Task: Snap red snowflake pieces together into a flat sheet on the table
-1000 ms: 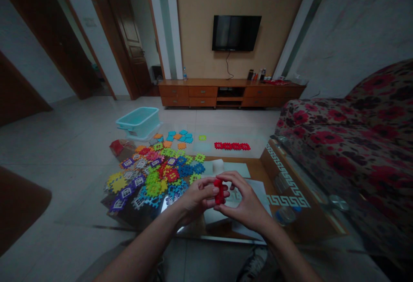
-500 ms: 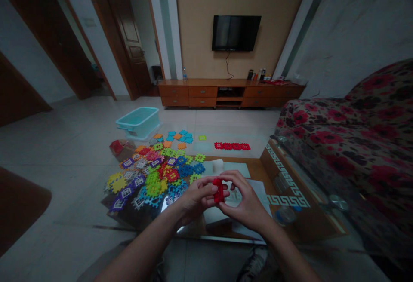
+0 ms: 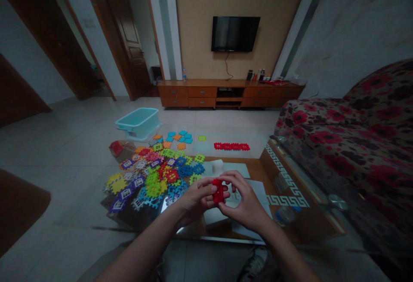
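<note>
Both hands meet over the near part of the glass table, around a red plastic interlocking piece (image 3: 218,191). My left hand (image 3: 198,197) grips it from the left with the thumb across its near side. From the right, my right hand (image 3: 242,198) holds its top and bottom edges between fingers and thumb. Fingers cover part of the piece, so I cannot tell whether it is one tile or several joined. Beyond the hands lies a row of joined red tiles (image 3: 231,146). To the left spreads a pile of colourful interlocking tiles (image 3: 155,183).
A turquoise plastic tub (image 3: 138,123) stands at the table's far left. Blue and orange tiles (image 3: 183,136) and a lime-green square tile (image 3: 201,138) lie near the far edge. White sheets (image 3: 258,187) show under the glass. A flowered sofa (image 3: 338,127) borders the right side.
The red piece has turned slightly in my fingers, showing a little more of its face. Both hands keep nearly the same place and grip.
</note>
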`<state>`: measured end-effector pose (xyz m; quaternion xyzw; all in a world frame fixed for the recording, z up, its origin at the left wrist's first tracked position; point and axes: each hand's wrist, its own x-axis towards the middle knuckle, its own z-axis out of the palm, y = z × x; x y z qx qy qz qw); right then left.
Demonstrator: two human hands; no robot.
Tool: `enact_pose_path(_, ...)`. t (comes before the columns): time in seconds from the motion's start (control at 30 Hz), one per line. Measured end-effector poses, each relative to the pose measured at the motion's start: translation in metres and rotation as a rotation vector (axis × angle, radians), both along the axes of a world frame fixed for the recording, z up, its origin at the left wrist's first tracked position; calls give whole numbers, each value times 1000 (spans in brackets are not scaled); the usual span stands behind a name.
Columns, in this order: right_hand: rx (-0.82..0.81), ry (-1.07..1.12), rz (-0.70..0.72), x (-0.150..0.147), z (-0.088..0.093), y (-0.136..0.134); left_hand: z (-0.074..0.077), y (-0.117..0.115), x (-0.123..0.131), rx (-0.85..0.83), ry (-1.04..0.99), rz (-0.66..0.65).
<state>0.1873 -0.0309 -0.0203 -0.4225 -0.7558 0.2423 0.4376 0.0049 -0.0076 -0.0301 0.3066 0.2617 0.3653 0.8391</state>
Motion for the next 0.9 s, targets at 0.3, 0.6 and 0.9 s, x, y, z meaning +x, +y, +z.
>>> enact_pose_path(0.3,11,-18,-14,-1,2,1,0,0,-1,8,9,-43)
enact_pose_path(0.6,98,-298,-139,10,-12,7,-7,-1,3,221,257,83)
enact_pose_path(0.9,79,-403,-184,8,-12,6,-20,4,7,292,355,105)
